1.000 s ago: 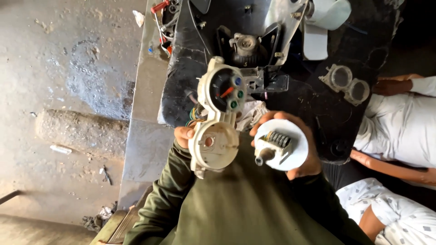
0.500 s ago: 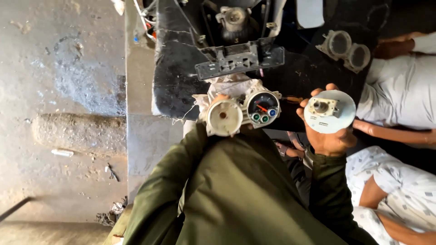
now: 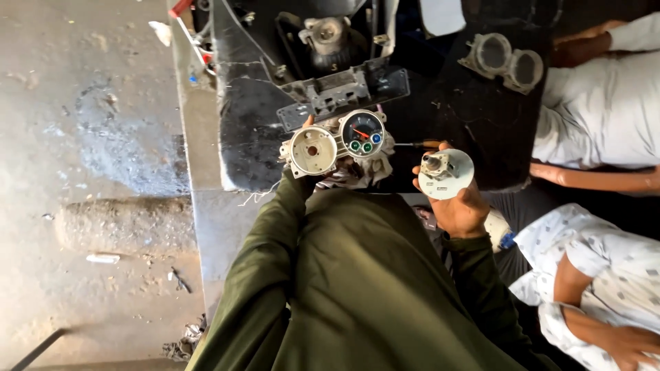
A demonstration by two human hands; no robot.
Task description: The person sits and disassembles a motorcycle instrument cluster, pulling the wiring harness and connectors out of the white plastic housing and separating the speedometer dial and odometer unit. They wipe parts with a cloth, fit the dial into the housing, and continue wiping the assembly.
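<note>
You are wearing olive-green sleeves [image 3: 357,288] that fill the near part of the view, both forearms reaching away from you. Your right hand [image 3: 459,206] is curling its fingers up around a round white gauge unit [image 3: 447,174], gripping it by the rim, the disc's face tilted toward you and a small metal mechanism sitting on its middle. A thin screwdriver [image 3: 416,144] is showing just beyond your right fingertips; whether those fingers are touching it, you cannot tell.

Your left hand [image 3: 311,173] is mostly hiding behind the instrument cluster housing [image 3: 337,143]; only one fingertip [image 3: 309,121] is showing over its far edge, so the fingers are wrapping the housing from behind and holding it up. In the housing, the round bay nearest that fingertip is showing only its pale inner back, and the bay toward your right hand is carrying a dark dial with a red needle and small coloured lamps. White cloth is hanging just under the housing, against your left wrist.

Beyond your left fingertips a grey mounting bracket [image 3: 344,91] is sitting on the dark vehicle body [image 3: 254,117]. Farther past your right fingers a twin-ring clear cover [image 3: 503,63] is lying on the black surface. Another person in white clothing [image 3: 598,117] is sitting off to your right.
</note>
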